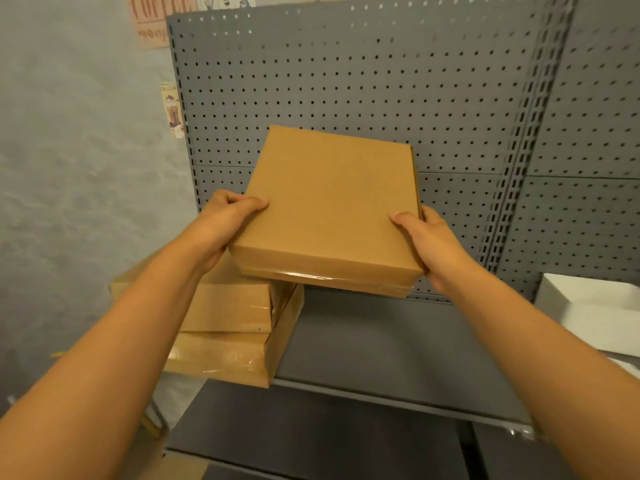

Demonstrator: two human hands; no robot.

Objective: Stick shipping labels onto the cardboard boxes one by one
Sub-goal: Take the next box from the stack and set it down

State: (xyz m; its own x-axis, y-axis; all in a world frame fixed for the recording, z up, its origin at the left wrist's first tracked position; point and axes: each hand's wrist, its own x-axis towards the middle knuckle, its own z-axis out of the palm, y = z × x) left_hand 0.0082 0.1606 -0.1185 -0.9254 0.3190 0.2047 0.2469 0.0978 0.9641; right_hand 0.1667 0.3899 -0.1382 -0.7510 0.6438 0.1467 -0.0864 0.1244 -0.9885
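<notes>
Flat square brown cardboard box, stiff, probably light, smooth taped edge maybe slippery; best gripped at opposite sides. Held in air above grey metal shelf, beside stacked brown boxes. Left hand, right hand clamped round near corners, thumbs on top, arms outstretched.

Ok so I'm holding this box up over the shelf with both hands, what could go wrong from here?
1. The left hand and right hand grip only the near corners of the held box, so its far end could tip down.
2. The stack of boxes overhangs the shelf edge; a bump might knock it off.
3. No label shows on the box's top face, so it could get shelved unlabelled.
</notes>
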